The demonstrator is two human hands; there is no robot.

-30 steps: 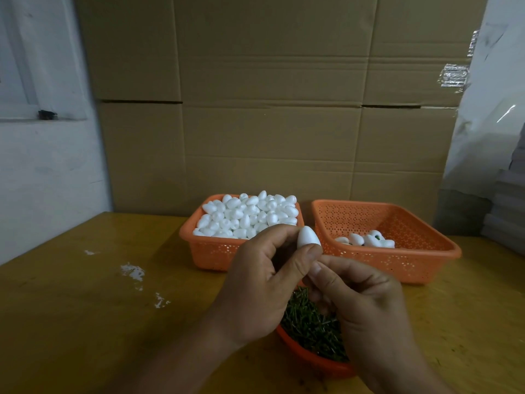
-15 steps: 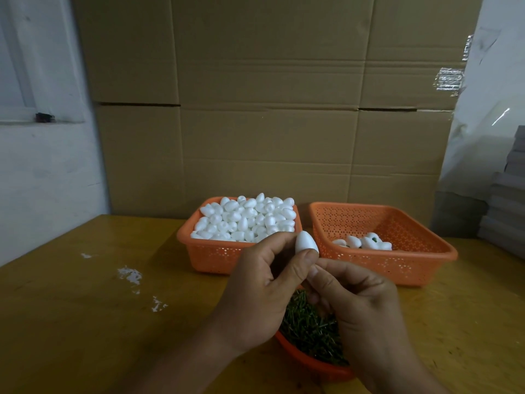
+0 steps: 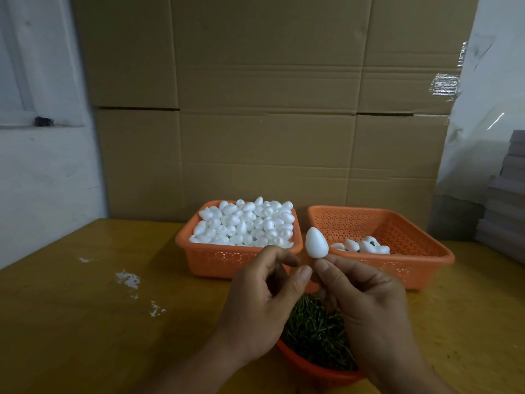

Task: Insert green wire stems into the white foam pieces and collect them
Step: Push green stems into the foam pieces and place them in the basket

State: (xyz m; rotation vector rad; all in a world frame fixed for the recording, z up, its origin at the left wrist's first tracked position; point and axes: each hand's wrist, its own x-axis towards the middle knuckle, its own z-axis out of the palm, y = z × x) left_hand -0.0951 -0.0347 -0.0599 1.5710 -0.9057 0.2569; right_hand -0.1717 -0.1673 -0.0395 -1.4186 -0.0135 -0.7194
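Left hand (image 3: 262, 305) released foam piece (image 3: 316, 242) (fingers curled).

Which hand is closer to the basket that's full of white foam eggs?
Left. The left hand is right in front of the full basket, its fingers overlapping the basket's front wall. The right hand sits off to its right, holding up a foam egg.

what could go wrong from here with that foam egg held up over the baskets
1. The right hand holds the foam egg only from its bottom end, so it could tip out of the fingertips and land among the plain eggs in the full basket.
2. The left hand has curled fingers right beside it; a bump could knock it loose.
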